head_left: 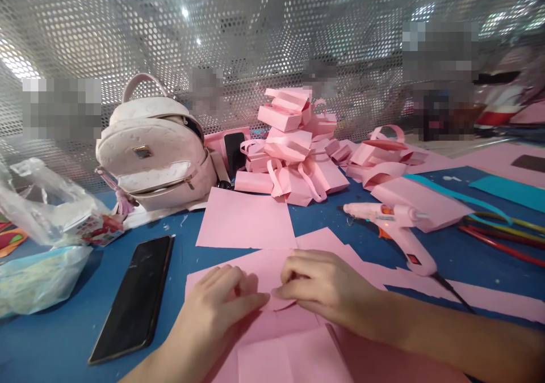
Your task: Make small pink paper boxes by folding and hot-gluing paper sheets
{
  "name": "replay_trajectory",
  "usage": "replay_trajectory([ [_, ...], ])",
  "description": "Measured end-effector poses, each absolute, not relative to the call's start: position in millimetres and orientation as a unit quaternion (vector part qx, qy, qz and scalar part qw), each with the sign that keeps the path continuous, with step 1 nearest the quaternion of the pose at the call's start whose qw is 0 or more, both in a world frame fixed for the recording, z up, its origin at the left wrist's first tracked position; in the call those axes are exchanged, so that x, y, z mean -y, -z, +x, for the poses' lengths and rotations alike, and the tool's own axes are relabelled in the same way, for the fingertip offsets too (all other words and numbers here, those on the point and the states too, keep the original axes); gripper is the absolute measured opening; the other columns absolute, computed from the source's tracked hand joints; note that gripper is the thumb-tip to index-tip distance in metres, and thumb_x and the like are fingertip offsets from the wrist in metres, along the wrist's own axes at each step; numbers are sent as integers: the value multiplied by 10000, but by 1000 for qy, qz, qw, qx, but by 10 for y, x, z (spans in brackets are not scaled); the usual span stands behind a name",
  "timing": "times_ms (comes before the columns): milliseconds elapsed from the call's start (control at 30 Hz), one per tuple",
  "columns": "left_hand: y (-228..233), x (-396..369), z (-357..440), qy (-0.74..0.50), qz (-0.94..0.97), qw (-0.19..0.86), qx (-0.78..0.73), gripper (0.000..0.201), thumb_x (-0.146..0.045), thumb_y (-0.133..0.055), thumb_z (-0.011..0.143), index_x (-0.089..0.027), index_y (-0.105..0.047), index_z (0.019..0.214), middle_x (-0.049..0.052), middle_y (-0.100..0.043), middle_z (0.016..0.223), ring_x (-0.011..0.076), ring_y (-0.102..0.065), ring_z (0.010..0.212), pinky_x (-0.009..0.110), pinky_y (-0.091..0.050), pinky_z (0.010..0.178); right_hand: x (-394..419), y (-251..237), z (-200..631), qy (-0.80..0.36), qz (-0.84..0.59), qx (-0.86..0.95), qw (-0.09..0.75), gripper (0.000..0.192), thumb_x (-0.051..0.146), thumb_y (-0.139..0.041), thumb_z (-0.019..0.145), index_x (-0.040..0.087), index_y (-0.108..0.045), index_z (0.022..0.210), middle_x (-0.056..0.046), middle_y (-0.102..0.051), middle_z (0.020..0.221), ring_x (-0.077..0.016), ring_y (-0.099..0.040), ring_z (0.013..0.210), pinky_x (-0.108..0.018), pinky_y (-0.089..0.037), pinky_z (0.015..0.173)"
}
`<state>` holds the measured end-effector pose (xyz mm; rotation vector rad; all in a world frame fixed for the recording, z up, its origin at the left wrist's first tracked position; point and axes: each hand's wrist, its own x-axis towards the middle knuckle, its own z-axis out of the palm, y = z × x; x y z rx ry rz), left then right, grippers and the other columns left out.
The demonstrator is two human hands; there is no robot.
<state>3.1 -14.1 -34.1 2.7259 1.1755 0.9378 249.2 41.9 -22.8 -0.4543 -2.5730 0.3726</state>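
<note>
Both hands meet over pink paper sheets (276,332) at the front middle of the table. My left hand (223,303) has its fingers curled in, the thumb pressed along a fold of the paper. Opposite it, my right hand (326,286) pinches a small raised flap (283,303) of pink paper between thumb and fingers. The fingertips nearly touch each other. Below the hands lies a folded pink paper piece (289,357). A flat pink sheet (247,218) rests just beyond them.
A pink glue gun (400,232) lies at right, near paper strips. Behind stand stacked pink paper boxes (289,144) with handles and a pale backpack (157,150). At left are a black phone (134,298) and plastic bags (46,278). A perforated metal screen (264,37) closes the back.
</note>
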Motion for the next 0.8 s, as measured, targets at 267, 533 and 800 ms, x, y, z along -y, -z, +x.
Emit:
replay_trajectory([
  [267,360,196,15,-283,919,-54,-270,317,-169,-400,1057,-98,-684,1180,116,-745,1073,211,-680,952,319,-579,825,-442,220,2525,-104,-88,967,217,273,131,-423,1058,130,-688,1126,-57,-748,1125,-173,-634,977,-305,-507,851],
  [533,461,172,39,-304,913,-122,-243,274,-94,-470,1015,-121,-731,1093,74,-775,1006,209,-705,891,333,-580,789,-426,248,2529,-77,-70,966,236,366,137,-330,1082,94,-693,1096,-77,-755,1082,-172,-644,936,-309,-527,835],
  [800,494,130,42,-296,909,-134,-263,266,-123,-494,1012,-193,-742,1076,9,-787,1024,189,-697,907,338,-565,825,-403,204,2507,-68,-78,972,211,426,126,-271,1079,91,-692,1123,-95,-761,1019,-193,-651,916,-330,-539,819],
])
